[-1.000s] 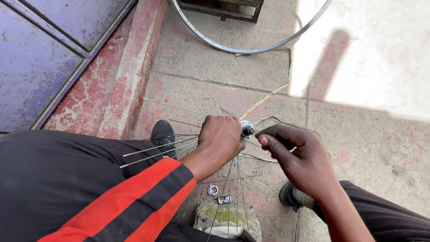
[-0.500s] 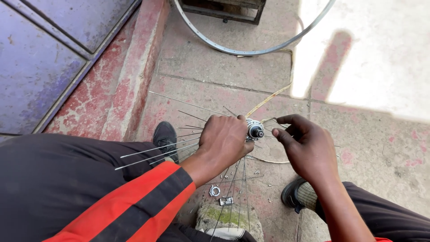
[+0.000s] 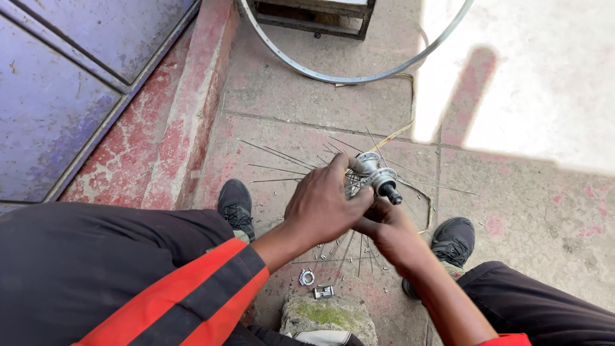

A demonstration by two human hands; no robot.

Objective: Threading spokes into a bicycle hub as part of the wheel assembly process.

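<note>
Gripping the spoked wheel hub (image 3: pixel 378 176) above the pavement (image 3: pixel 538 211), left hand (image 3: pixel 323 205) clasped around it, right hand (image 3: pixel 387 230) clenched beneath, we should keep those loose spokes (image 3: pixel 282 157) untangled.

Bright daylight overexposes the pavement (image 3: pixel 538 77) at upper right, a soft shadow crosses it; the hands are slightly motion-blurred.

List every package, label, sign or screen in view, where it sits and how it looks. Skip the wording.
None of these shows in this view.
Nearest to the hands are only loose metal parts: a silver wheel hub with thin spokes, held by the left hand and the right hand, and a bare metal rim lying on the pavement beyond.
</note>
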